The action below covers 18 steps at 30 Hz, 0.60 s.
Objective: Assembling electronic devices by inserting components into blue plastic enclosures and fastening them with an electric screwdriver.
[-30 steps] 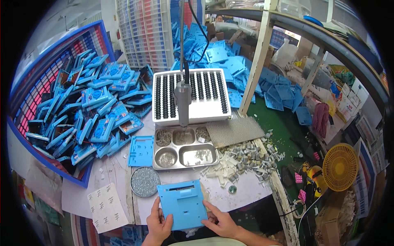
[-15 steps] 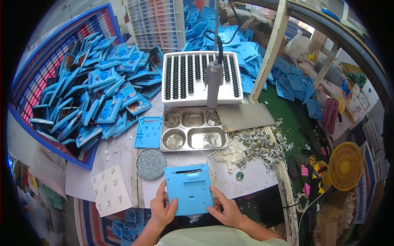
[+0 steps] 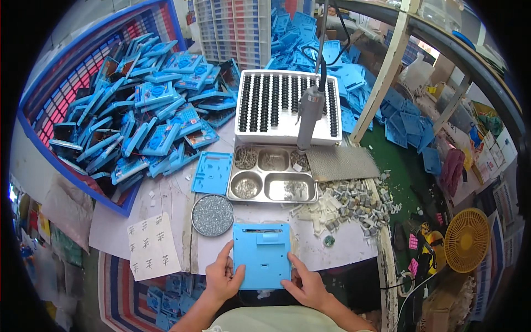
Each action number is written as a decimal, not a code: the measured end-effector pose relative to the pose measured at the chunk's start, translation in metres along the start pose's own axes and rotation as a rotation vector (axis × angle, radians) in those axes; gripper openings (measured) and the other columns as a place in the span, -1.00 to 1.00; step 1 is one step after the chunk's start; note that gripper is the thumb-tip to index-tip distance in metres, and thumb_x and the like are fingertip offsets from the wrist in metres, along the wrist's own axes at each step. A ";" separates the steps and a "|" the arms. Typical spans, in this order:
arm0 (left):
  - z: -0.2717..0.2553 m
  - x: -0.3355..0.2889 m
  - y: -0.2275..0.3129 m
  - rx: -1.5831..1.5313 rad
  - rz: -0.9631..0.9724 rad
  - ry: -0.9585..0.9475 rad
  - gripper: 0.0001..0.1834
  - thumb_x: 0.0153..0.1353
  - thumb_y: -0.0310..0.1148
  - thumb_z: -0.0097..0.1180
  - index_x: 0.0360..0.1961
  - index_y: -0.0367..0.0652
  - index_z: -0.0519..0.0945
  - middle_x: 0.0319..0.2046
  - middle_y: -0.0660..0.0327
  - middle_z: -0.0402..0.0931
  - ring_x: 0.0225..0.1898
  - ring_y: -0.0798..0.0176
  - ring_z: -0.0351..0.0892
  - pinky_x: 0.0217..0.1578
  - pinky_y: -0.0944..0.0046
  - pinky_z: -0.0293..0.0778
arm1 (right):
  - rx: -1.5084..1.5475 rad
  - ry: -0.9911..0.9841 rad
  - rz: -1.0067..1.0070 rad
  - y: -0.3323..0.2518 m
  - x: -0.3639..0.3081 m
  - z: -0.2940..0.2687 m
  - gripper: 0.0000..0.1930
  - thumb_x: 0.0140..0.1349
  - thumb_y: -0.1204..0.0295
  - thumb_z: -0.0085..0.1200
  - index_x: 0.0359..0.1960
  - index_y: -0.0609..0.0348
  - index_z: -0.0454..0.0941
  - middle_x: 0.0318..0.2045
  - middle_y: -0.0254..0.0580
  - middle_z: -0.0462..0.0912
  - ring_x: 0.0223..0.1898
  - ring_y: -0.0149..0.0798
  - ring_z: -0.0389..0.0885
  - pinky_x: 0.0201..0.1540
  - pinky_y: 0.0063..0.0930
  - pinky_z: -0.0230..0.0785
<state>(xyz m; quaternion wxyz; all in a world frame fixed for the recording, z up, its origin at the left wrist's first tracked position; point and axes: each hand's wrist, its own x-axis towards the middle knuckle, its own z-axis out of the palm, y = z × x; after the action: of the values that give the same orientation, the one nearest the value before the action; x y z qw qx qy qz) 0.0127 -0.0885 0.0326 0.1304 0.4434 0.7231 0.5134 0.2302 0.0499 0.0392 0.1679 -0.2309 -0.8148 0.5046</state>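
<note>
A flat blue plastic case (image 3: 261, 252) lies at the near edge of the table, its long slot at the far end. My left hand (image 3: 224, 275) grips the case's left side, with the thumb on its face. On the opposite side, my right hand (image 3: 305, 283) holds the near right edge between thumb and fingers. Just beyond the case's left corner sits a round dish of small grey metal pieces (image 3: 212, 215). Past it are a loose blue panel (image 3: 212, 172) and a compartmented steel tray (image 3: 272, 200) with small screws. A grey electric screwdriver (image 3: 310, 116) hangs upright over the tray's right side.
A blue crate (image 3: 29, 130) heaped with blue cases stands at left. Behind the tray sits a white box with rows of black parts (image 3: 288, 105). Small metal and white pieces (image 3: 354, 207) lie at right, beside a wooden post (image 3: 381, 83). A handwritten card (image 3: 152, 246) lies left.
The whole view has shifted, so the table and its things appear farther right. My hands keep their hold on the blue case, which looks almost unmoved relative to them.
</note>
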 end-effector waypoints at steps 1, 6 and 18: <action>-0.001 -0.007 -0.001 0.013 -0.022 -0.003 -0.28 0.08 -0.43 0.27 0.30 -0.33 0.36 -0.70 0.36 0.27 -0.71 0.50 0.19 -0.63 0.46 0.22 | -0.014 -0.020 0.002 0.003 -0.005 0.004 -0.23 0.24 0.40 0.22 0.42 0.27 0.09 -0.56 -0.22 0.52 -0.57 -0.40 0.48 -0.43 -0.51 0.36; 0.005 0.005 -0.012 0.115 -0.014 0.040 -0.30 0.12 -0.41 0.23 0.32 -0.27 0.35 -0.70 0.36 0.20 -0.68 0.46 0.16 -0.60 0.39 0.21 | -0.101 0.064 0.016 0.006 0.011 0.008 -0.27 0.27 0.27 0.17 0.42 0.18 0.15 -0.51 -0.07 0.54 -0.51 -0.09 0.57 -0.38 -0.25 0.43; 0.018 0.008 -0.010 0.055 -0.096 -0.085 -0.27 0.13 -0.43 0.25 0.34 -0.33 0.30 -0.69 0.39 0.18 -0.66 0.54 0.16 -0.60 0.50 0.16 | -0.264 0.107 -0.024 0.023 0.014 0.005 -0.36 0.25 0.31 0.18 0.36 0.08 0.27 -0.58 -0.04 0.55 -0.54 0.05 0.56 -0.45 -0.18 0.40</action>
<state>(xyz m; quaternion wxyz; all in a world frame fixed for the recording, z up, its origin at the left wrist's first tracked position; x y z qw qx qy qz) 0.0142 -0.0719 0.0182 0.1730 0.4330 0.7511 0.4673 0.2209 0.0624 0.0164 0.1853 -0.2678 -0.8668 0.3777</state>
